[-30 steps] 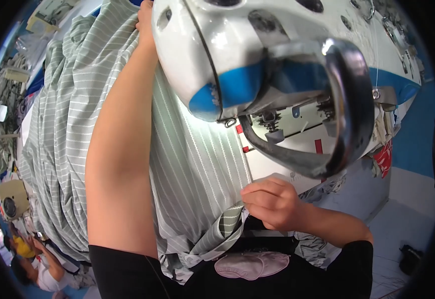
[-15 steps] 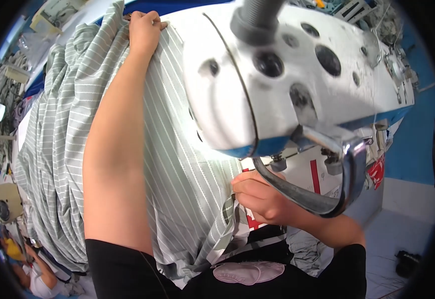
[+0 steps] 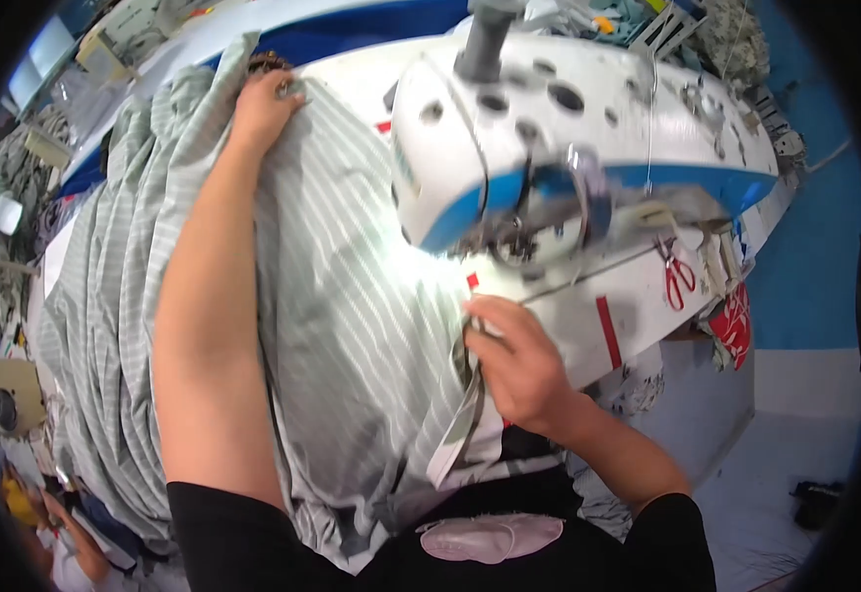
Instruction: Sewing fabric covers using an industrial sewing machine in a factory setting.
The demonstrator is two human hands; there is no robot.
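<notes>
Grey fabric with white stripes (image 3: 352, 257) spreads over the sewing table and falls in folds to the left. At its far edge, my left hand (image 3: 268, 104) is closed with the cloth pinched in its fingers. My right hand (image 3: 524, 365) pinches the fabric's right edge, close in front of the lit needle area. The white and blue sewing machine (image 3: 440, 148) stands just beyond my right hand. Its needle and presser foot are blurred. A narrow folded strip of the cloth's edge hangs down below my right fingers.
Red-handled scissors (image 3: 679, 286) lie on the white tabletop (image 3: 564, 345), right of the machine head. A red tape strip (image 3: 609, 333) crosses that top. Red and white cloth (image 3: 731, 326) hangs at its right end. Another person (image 3: 73, 553) sits at lower left.
The view has shifted, so the machine appears smaller and farther off. Its metal lever no longer covers my right forearm, and the scissors now show. Both hands still hold the fabric.
</notes>
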